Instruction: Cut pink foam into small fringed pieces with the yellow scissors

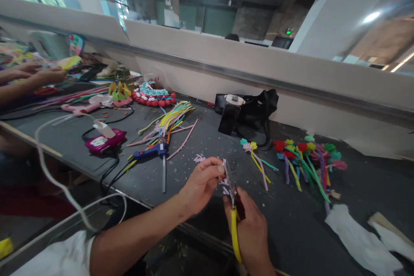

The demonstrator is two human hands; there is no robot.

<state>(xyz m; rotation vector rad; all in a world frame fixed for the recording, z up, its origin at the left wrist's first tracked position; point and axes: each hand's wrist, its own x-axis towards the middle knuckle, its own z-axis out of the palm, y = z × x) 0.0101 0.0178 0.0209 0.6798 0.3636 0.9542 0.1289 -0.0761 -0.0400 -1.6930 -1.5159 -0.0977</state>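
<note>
My right hand (pixel 250 224) is closed round the yellow handles of a pair of scissors (pixel 233 207), whose blades point up toward my left hand. My left hand (pixel 202 183) pinches a small pale pink pipe-cleaner piece (pixel 224 183) right against the blades. Both hands hover over the near edge of the dark table (pixel 200 138). Small pink clippings (pixel 199 158) lie on the table just beyond my left hand.
Finished pipe-cleaner flowers (pixel 307 159) lie at right, two more flowers (pixel 255 155) nearer. A blue glue gun (pixel 152 152) and loose pipe cleaners (pixel 171 123) lie at centre left, a magenta glue gun (pixel 105 141) further left. A black bag and phone (pixel 246 112) sit behind. Another person's hands (pixel 35 73) work far left.
</note>
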